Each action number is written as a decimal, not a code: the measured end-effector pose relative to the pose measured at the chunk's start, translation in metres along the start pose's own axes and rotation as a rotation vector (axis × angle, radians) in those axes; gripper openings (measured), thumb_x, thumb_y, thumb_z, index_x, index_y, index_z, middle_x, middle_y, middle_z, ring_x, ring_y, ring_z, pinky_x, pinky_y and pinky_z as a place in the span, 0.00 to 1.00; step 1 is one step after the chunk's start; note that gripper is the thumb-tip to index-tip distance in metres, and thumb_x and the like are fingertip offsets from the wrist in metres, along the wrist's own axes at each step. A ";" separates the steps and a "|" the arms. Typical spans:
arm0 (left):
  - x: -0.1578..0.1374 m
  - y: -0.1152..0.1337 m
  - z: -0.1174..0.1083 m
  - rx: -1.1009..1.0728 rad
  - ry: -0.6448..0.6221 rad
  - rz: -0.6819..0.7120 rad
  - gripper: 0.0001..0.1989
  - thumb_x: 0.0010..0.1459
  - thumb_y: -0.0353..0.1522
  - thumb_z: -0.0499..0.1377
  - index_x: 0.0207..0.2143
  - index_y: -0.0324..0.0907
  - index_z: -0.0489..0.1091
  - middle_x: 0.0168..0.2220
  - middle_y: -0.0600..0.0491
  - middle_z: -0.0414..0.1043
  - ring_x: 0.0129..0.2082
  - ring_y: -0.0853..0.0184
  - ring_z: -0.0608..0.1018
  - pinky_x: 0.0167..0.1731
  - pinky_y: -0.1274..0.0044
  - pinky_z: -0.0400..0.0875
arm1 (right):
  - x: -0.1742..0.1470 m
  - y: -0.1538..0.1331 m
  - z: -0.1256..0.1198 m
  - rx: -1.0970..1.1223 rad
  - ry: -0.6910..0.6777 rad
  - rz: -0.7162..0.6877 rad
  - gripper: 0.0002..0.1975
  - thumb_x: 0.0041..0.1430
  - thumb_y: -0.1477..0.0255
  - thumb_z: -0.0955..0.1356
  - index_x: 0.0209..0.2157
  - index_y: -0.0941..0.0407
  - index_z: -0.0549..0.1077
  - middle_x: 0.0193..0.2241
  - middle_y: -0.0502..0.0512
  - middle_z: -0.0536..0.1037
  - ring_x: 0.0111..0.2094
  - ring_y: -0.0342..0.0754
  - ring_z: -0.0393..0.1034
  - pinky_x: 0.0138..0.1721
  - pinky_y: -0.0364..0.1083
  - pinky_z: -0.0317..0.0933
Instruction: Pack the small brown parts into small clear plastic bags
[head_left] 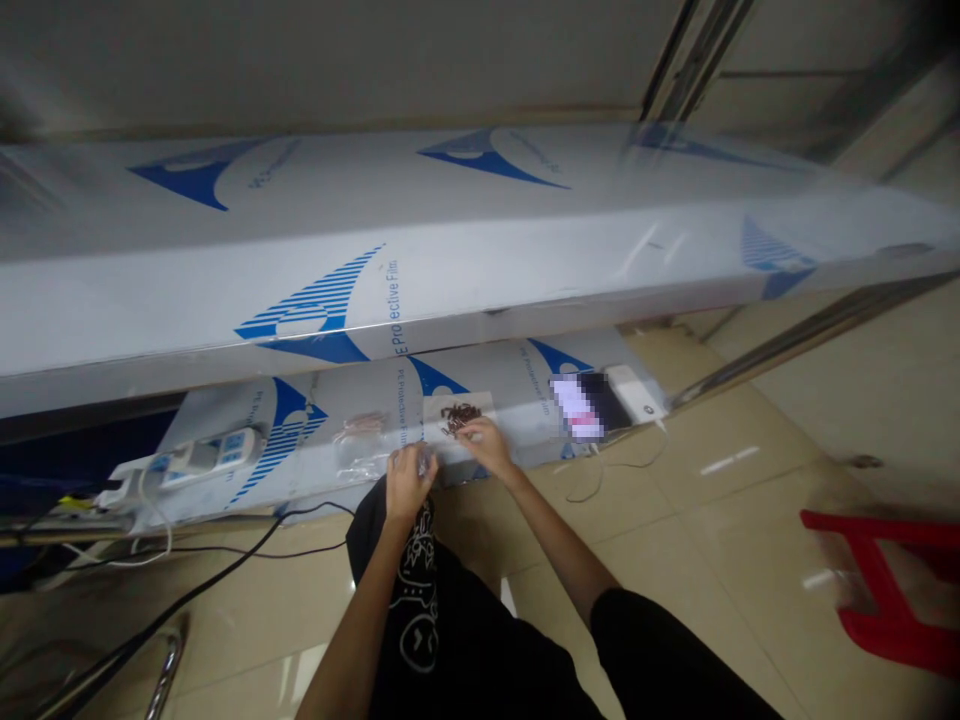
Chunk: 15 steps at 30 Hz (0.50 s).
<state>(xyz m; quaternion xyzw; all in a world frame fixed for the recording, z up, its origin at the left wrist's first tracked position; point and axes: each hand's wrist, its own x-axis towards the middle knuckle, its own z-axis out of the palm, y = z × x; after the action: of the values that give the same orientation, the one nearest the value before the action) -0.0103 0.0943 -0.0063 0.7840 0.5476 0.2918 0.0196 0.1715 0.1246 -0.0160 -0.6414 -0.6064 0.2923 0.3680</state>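
My left hand (407,483) is closed at the front edge of the low shelf, its fingers round a small clear thing that looks like plastic. My right hand (489,446) reaches over a pile of small dark brown pieces (459,418), fingertips pinched at its near right side. Whatever those fingertips hold is too small to make out. The pile lies on a pale square sheet (481,400). Left of my left hand lies a clear plastic bag (361,462), with thin pinkish-brown strips (366,425) at its far end.
A phone (604,403) and a white power bank (636,393) with a cable lie on the low shelf (517,458) at right. At left is a white power strip (214,456) with cords. A film-covered counter (480,240) overhangs behind. A red stool (889,590) stands on the right.
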 end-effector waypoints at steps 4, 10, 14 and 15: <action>0.001 0.001 0.000 0.005 0.033 0.002 0.11 0.55 0.33 0.53 0.40 0.39 0.63 0.35 0.49 0.70 0.37 0.64 0.71 0.42 0.71 0.60 | -0.001 0.021 -0.020 -0.207 0.091 0.102 0.13 0.45 0.75 0.68 0.37 0.55 0.74 0.39 0.57 0.70 0.41 0.51 0.64 0.42 0.47 0.58; 0.001 0.003 -0.001 -0.009 0.012 0.028 0.08 0.55 0.32 0.53 0.38 0.40 0.64 0.34 0.50 0.70 0.37 0.63 0.71 0.42 0.70 0.60 | -0.004 0.029 -0.018 -0.471 0.100 0.043 0.12 0.51 0.70 0.66 0.39 0.54 0.73 0.45 0.58 0.68 0.46 0.53 0.59 0.44 0.49 0.50; 0.001 0.004 0.001 -0.012 0.013 0.032 0.09 0.55 0.32 0.53 0.39 0.40 0.63 0.34 0.50 0.69 0.37 0.64 0.71 0.42 0.70 0.61 | 0.000 0.031 -0.014 -0.519 0.203 0.075 0.10 0.53 0.68 0.65 0.37 0.54 0.74 0.44 0.57 0.69 0.45 0.53 0.58 0.43 0.50 0.48; 0.001 0.004 0.001 -0.009 0.019 0.033 0.09 0.55 0.32 0.53 0.39 0.39 0.63 0.34 0.49 0.69 0.37 0.64 0.70 0.41 0.70 0.61 | 0.001 0.032 -0.014 -0.520 0.225 0.088 0.10 0.54 0.68 0.65 0.36 0.54 0.75 0.43 0.57 0.69 0.44 0.53 0.58 0.42 0.50 0.48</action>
<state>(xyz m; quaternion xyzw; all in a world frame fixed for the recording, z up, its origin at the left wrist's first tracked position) -0.0063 0.0943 -0.0057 0.7900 0.5335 0.3018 0.0133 0.2010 0.1246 -0.0348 -0.7684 -0.5880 0.0693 0.2431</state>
